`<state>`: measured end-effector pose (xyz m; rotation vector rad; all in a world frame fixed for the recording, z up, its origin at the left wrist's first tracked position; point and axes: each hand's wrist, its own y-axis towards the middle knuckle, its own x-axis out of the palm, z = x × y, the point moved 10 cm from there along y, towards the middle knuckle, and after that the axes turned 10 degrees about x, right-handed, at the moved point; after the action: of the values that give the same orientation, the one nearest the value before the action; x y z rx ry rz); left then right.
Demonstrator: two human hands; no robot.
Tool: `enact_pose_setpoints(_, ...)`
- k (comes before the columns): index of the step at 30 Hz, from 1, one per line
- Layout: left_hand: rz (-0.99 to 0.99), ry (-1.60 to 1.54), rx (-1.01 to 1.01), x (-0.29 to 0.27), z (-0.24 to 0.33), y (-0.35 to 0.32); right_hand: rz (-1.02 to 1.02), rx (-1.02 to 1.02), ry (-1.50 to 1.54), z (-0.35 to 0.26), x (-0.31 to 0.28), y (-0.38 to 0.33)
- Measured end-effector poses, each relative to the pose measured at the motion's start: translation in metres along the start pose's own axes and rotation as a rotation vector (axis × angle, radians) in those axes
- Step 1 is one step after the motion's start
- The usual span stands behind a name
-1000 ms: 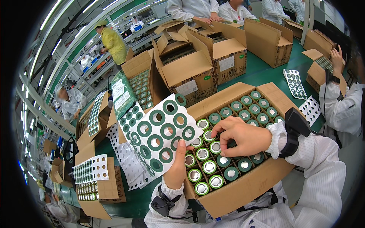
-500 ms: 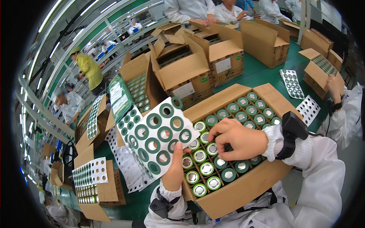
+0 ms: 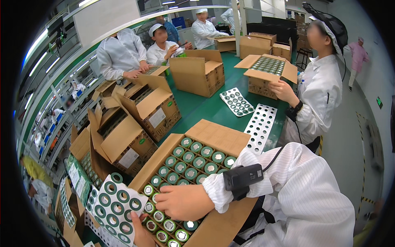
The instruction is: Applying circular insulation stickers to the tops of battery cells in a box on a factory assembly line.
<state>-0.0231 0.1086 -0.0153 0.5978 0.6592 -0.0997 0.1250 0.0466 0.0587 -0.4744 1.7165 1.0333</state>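
Note:
An open cardboard box (image 3: 218, 140) in front of me holds rows of upright green cylindrical cells (image 3: 193, 160) with silver tops. My right hand (image 3: 183, 201) rests on the cells near the box's front, fingers curled on their tops; whether it grips one I cannot tell. A black device is strapped to that wrist (image 3: 242, 178). My left hand (image 3: 142, 234) shows only partly at the bottom edge and holds a white sheet of green rings (image 3: 116, 203) beside the box's left side.
Open cardboard boxes (image 3: 142, 109) stand left on the green table (image 3: 205, 107). Two perforated white sheets (image 3: 260, 125) lie behind my box. A person in white (image 3: 321, 94) at right handles another box of cells (image 3: 267, 68). More people work at the far end.
The view has swung to the right and up, so the ring sheet and my left hand now sit low left. My right hand stays on the cells in the box.

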Motion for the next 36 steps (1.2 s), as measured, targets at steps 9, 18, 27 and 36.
enact_pose_setpoints(9, 0.068, -0.723, -0.443, 0.019, -0.016, -0.006, 0.028, -0.325, -0.089, -0.052, 0.0, 0.003)
enact_pose_setpoints(18, 0.112, -0.614, -0.556, 0.013, -0.027, -0.016, 0.463, 0.279, 0.53, 0.085, -0.035, 0.051)
enact_pose_setpoints(27, 0.232, -0.747, -0.519, 0.011, 0.011, -0.007, 0.285, 0.529, 1.048, 0.121, 0.015, 0.052)
enact_pose_setpoints(36, 0.219, -0.599, -0.289, 0.002, 0.039, 0.01, 0.243, 0.674, 1.258, 0.134, 0.022, 0.036)
